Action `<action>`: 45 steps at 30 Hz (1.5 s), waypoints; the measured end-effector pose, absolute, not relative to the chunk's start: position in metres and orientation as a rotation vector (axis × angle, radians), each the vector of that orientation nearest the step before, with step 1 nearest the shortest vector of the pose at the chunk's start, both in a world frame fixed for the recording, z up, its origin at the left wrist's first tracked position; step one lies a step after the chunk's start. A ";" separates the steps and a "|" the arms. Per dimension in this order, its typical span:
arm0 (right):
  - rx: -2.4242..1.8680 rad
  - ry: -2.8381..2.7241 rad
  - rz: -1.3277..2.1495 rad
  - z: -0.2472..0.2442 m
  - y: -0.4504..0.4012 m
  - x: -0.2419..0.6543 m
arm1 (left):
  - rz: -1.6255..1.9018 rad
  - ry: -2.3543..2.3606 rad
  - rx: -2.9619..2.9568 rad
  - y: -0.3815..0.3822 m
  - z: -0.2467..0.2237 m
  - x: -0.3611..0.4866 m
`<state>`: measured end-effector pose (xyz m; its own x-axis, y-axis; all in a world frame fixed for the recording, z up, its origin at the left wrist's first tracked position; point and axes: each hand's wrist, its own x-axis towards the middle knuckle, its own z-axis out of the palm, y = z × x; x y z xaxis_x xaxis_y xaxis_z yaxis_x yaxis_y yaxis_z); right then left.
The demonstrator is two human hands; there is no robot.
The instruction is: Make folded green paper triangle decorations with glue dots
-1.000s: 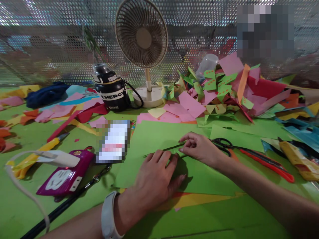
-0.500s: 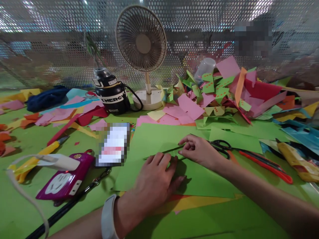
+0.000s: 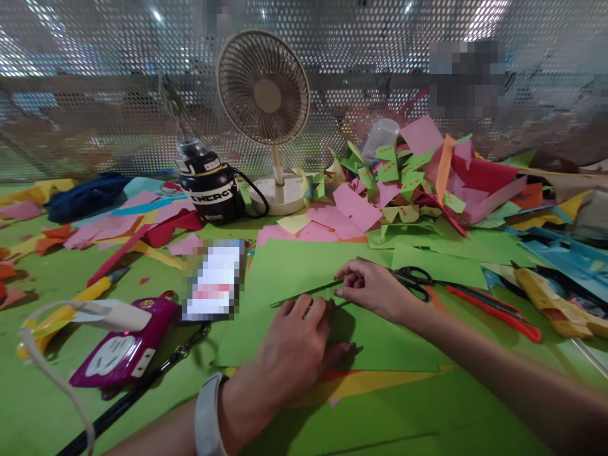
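At our far left a yellow cutter point(image 3: 90, 292) lies behind a purple power strip point(image 3: 161, 315) with a white charger point(image 3: 121, 315) plugged into it; a sweep of our left forearm could drag the charger's loose cable point(image 3: 42, 361). A bright, blurred screen point(image 3: 216, 278) lies just beside the green sheet point(image 3: 294, 263), which is spread in the middle under both our hands. Our left hand point(image 3: 294, 361) rests on it, thumb apart and nothing visibly grasped; if that pressure slackened, the sheet might skid. Our right hand point(image 3: 375, 291) has thumb and forefinger nearly together at the end of a thin dark strip point(image 3: 304, 292) lying slantwise over the sheet; we cannot tell whether they grip it, and an uneven pull could skew it. Beyond that wrist lie scissors point(image 3: 417, 268) and a red cutter point(image 3: 491, 313), close enough for our forearm to knock. Compared with a second ago, our view has tilted up and turned slightly right, while our hands have hardly moved on the sheet.
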<state>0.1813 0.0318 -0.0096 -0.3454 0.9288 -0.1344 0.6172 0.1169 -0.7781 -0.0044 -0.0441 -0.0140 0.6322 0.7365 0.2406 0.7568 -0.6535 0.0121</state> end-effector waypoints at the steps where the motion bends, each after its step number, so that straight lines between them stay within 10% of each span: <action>1: -1.497 -2.015 1.105 -0.010 0.032 0.181 | -0.364 -1.261 -2.751 -0.044 -0.014 -0.004; 45: -1.689 -2.039 1.188 0.017 0.036 0.193 | -0.326 -1.298 -2.947 -0.038 -0.001 -0.004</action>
